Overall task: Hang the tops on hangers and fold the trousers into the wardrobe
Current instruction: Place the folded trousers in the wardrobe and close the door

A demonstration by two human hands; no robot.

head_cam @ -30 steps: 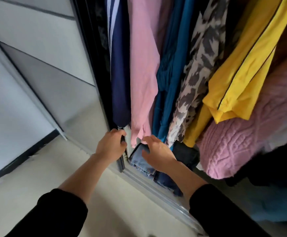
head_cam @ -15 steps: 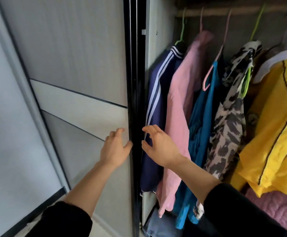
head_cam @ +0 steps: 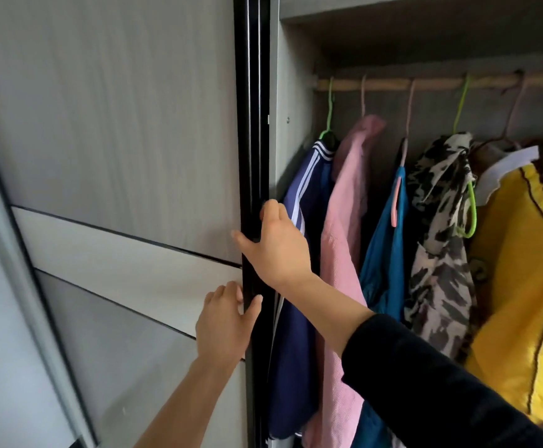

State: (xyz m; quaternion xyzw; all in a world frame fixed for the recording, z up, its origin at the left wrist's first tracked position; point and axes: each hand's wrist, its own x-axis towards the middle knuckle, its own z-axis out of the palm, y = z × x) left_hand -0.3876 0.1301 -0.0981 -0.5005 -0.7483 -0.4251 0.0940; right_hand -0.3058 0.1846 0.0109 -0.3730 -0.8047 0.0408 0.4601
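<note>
Wardrobe (head_cam: 291, 76) is standing open on its right side, tops (head_cam: 344, 221) hanging from the rail (head_cam: 393, 83) just right of both hands. Its sliding door (head_cam: 118, 124) is running a black edge (head_cam: 252, 124) vertically between panel and clothes. The right grip (head_cam: 280, 250) is clamping that edge higher up, while the left grip (head_cam: 226, 321) is pressing flat-fingered on the panel below. Trousers are lying out of view, and the right fingertips are hiding behind the edge.

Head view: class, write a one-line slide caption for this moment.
Right hand grips the edge of the sliding door, left hand rests on its panel, beside tops hung on the wardrobe rail.
</note>
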